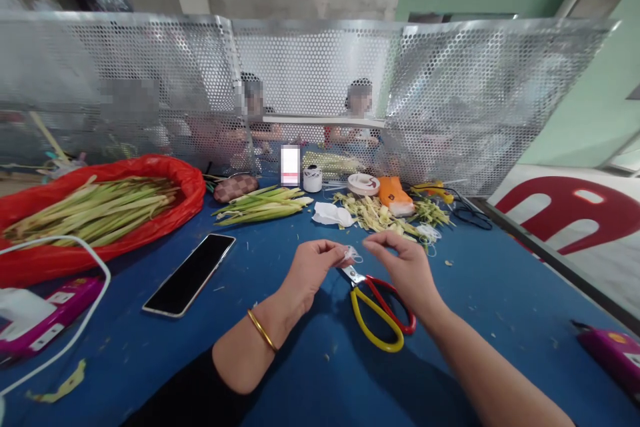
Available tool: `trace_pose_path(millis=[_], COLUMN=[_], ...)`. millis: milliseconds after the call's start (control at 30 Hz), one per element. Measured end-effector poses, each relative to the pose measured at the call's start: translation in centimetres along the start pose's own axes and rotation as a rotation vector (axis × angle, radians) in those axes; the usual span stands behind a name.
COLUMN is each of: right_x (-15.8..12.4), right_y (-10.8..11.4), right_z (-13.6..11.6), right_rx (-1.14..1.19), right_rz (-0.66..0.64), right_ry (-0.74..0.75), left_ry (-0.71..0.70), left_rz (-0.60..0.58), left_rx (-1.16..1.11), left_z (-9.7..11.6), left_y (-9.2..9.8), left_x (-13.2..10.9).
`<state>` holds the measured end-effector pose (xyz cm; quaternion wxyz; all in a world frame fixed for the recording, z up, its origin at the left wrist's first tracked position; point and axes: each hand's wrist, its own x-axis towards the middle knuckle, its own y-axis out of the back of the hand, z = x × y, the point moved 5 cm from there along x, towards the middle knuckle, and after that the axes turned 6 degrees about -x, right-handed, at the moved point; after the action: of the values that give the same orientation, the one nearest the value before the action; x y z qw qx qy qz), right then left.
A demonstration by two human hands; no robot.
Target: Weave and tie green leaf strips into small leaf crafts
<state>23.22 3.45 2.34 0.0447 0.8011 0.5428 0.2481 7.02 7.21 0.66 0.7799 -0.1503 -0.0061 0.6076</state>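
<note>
My left hand [316,265] is closed in a pinch on a small tangle of white thread [353,255], its loops sticking out past the fingertips. Just to the right, my right hand [403,263] has thumb and index finger drawn together; whatever is between them, if anything, is too fine to make out. Scissors [377,312] with one yellow and one red handle lie on the blue table [320,373] under and between my hands. Their blade tips are partly hidden by my left fingers.
Left: a red bag [193,177] of long green-yellow leaves, a phone [190,275] and a purple power strip [55,310]. Behind my hands: a leaf bundle [265,205], white paper [333,215], leaf scraps [375,213], a tape roll [363,185] and an orange packet [395,195]. Two people sit beyond a perforated metal screen [320,47].
</note>
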Motion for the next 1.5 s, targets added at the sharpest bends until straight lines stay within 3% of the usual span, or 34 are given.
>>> trace_pose_path(millis=[67,200,333,433,567,667,867,1100,1300,1500], right_x=[-0.9,-1.8,-1.5,-1.4,-1.3,-1.2,-1.3,-1.1,-0.4,-0.3], right_y=[-1.2,-2.2,-2.3,-2.3,-2.1,-2.1,-2.5,-2.6,-2.2,-1.5], right_z=[-1.0,-1.5,-0.6,-0.3,-0.1,0.1,0.1,0.9,2.2,2.3], right_rx=[-0.009,-0.064,0.054,0.249,0.363,0.369,0.398,0.741,0.834,0.845], right_rz=[-0.116,-0.127,-0.204,-0.253,-0.212,-0.183,-0.210,-0.268,-0.134,0.011], right_ry=[0.031,0.071,-0.054,-0.179,-0.278,-0.295,-0.285,-0.406,-0.442,-0.470], left_ry=[-0.048,-0.095,-0.067,-0.041,-0.307,-0.429,-0.258,-0.157,-0.102,-0.093], left_rz=[-0.008,-0.028,-0.029,0.039,0.150,0.055,-0.117,-0.111,-0.131,-0.031], left_rx=[0.020,0.086,0.075,0.100,0.231,0.345,0.296,0.129,0.026,-0.147], left_z=[0.0,0.0,-0.3,-0.4,1.1,1.8,0.9,1.1,0.8,0.8], left_y=[-0.1,-0.3,-0.2,0.5,1.1,0.2,-0.9,-0.4,-0.3,0.4], left_x=[-0.1,-0.2,0.1,0.5,0.3,-0.4,-0.6,-0.1,0.0,0.3])
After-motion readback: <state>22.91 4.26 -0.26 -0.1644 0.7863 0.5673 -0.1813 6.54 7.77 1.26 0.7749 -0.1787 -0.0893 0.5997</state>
